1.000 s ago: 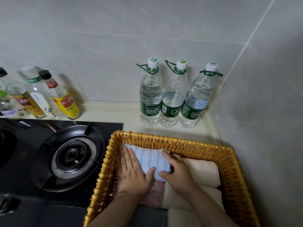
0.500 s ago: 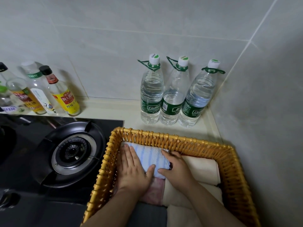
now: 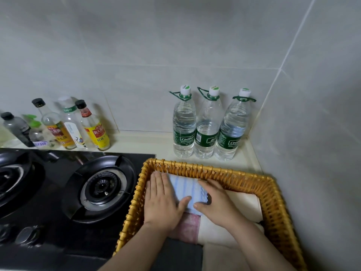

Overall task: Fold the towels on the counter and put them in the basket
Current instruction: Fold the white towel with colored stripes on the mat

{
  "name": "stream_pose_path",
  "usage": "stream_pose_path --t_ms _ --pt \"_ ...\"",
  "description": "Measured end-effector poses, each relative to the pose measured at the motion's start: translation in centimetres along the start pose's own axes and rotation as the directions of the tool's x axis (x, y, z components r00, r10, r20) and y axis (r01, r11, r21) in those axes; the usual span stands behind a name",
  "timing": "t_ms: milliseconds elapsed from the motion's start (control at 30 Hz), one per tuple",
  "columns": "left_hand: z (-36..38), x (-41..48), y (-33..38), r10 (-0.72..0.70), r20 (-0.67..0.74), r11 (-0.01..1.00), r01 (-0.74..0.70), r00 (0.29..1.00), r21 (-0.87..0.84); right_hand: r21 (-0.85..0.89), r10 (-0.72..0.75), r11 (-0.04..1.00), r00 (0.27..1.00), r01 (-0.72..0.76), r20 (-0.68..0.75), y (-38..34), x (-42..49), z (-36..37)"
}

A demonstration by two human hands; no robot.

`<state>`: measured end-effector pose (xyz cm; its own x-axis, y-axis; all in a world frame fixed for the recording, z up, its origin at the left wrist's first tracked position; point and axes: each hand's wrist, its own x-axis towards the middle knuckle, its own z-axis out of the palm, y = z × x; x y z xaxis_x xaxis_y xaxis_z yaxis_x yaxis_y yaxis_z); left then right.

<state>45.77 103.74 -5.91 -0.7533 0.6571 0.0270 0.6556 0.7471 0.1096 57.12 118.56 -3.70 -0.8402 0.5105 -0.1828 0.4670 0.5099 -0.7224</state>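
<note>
The left grip (image 3: pixel 162 202) is lying released and flat, fingers straight and together, pressing down on the left side of the blue-striped towel (image 3: pixel 185 188). The right grip (image 3: pixel 218 202) is resting on the towel's right edge. Its fingers are reaching over the top toward the far wall and its thumb is touching the near edge. It looks released rather than grasping, though the palm is hiding whether anything is tucked under it.

The folded towel is sitting in the far-left corner of the basket (image 3: pixel 273 202), directly beneath and between the two grips, so neither one is nearer. Its stripes are running from far to near. The hands are covering both of its sides, so its long axis cannot be told.

It is lying on top of a pink towel (image 3: pixel 190 225), with cream towels (image 3: pixel 244 204) just beside it on the right and a grey towel (image 3: pixel 181 253) nearer the person.

This towel seems placed, and the hands are probably only patting it flat. The next move is likely a lift straight up and back toward the person, clear of the basket's left wall. No unfolded towel is showing on the desk (image 3: pixel 148 139), where water bottles (image 3: pixel 207 130) are standing behind the basket.
</note>
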Motion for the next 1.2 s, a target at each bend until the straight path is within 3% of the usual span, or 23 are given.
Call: stream_pose_path --t_ms 167,333,433,567,967,1200 --pt "-4.0 -0.5 0.4 0.09 -0.082 0.992 -0.097 0.993 -0.081 0.008 -0.09 0.996 0.989 0.091 -0.117 -2.1 -1.0 -2.4" --pt "-8.8 -0.9 -2.2 0.186 -0.074 0.871 -0.199 0.98 -0.45 0.065 -0.114 0.989 0.972 0.13 -0.207 -4.4 -2.2 -4.7" --pt "-12.1 -1.8 -4.5 0.144 -0.119 0.829 -0.186 0.982 -0.527 0.107 -0.132 0.981 0.96 0.163 -0.249 -5.8 -2.6 -5.6" --pt "-16.0 -3.7 -8.1 0.039 -0.153 0.837 -0.116 0.987 -0.535 0.133 -0.177 0.968 0.954 0.213 -0.24 -8.3 -3.1 -5.9" --pt "-21.2 -14.9 -18.4 -0.193 -0.085 0.817 0.113 0.977 -0.565 0.093 -0.318 0.94 0.94 0.329 -0.122 -18.1 -8.2 -3.6" --pt "-23.9 -25.8 -25.4 -0.327 -0.14 0.867 0.238 0.935 -0.437 0.022 -0.441 0.897 0.897 0.442 -0.016 -25.2 -14.0 2.7"
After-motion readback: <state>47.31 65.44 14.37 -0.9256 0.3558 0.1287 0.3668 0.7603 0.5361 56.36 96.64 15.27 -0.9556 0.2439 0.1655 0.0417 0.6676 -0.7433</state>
